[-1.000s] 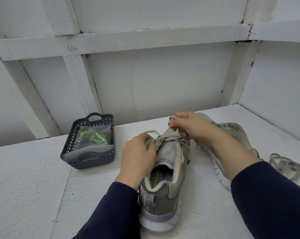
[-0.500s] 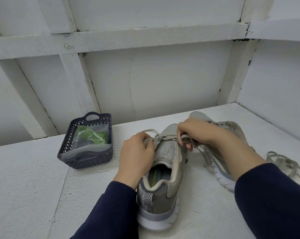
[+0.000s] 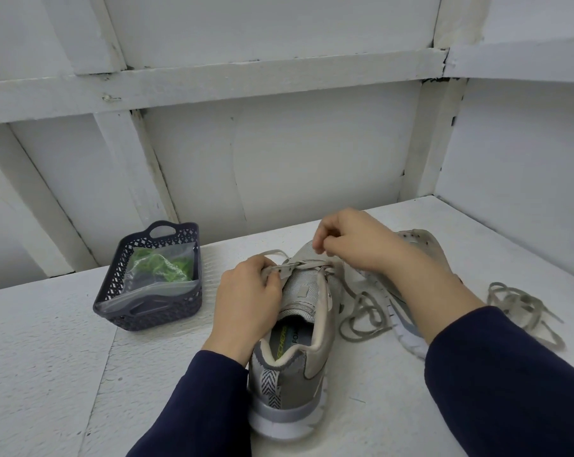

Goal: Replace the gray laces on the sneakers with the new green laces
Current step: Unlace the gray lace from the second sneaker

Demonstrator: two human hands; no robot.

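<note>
Gray lace [image 3: 312, 266] is pinched by the right hand [image 3: 351, 240] and drawn out—the left hand [image 3: 249, 291] clamps the sneaker [image 3: 299, 324] steady—while green laces [image 3: 162, 267] wait bagged in the basket [image 3: 111, 285].

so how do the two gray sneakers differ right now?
The near gray sneaker still has gray lace across its eyelets, held by the left hand and right hand. The far gray sneaker shows bare eyelets and is untouched, partly hidden behind the right forearm. Both rest on the white table.
</note>
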